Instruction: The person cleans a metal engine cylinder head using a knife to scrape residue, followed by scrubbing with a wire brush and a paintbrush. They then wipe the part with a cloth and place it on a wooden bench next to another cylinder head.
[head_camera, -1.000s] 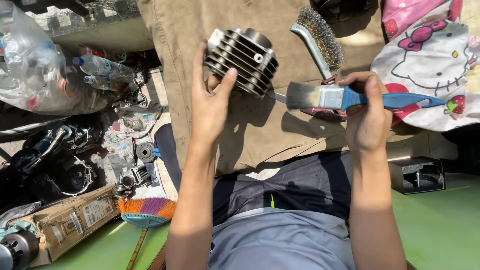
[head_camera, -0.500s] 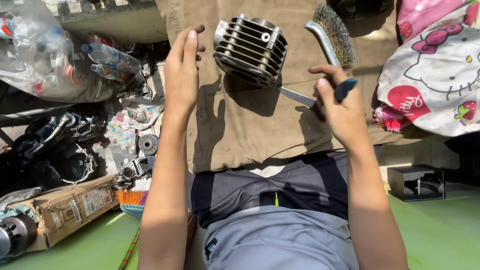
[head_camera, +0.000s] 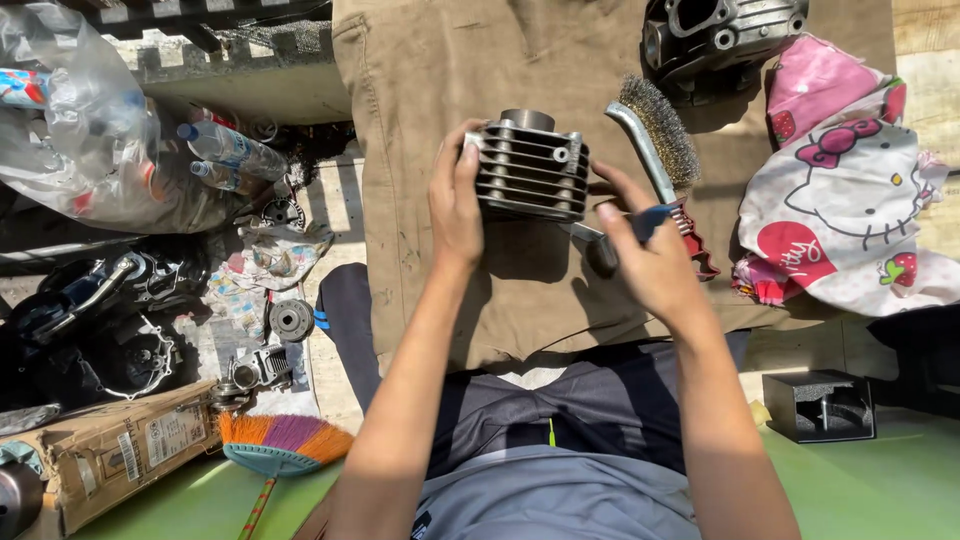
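Finned cylinder (head_camera: 530, 172) sits between both hands (head_camera: 455, 205), wire brush (head_camera: 665, 135) just beside.

Head view, one only: we look steeply down from above our own lap; close on both forearms and the brown cloth (head_camera: 440, 120); floor clutter at edges.

The engine cylinder (head_camera: 530, 172) sits on the cloth (head_camera: 420, 120) in front of me, between my hands: my left hand (head_camera: 455, 205) against its left side, my right hand (head_camera: 650, 255) to its right, gripping a brush handle (head_camera: 640, 225). A wire brush (head_camera: 660, 135) lies just right of the cylinder. Behind it, at the cloth's far edge, rests an engine casing (head_camera: 720, 35). A printed fabric (head_camera: 850, 200) lies further right. Left of the cloth are bottles (head_camera: 225, 150), a cardboard box (head_camera: 110, 455) and a broom (head_camera: 280, 445).
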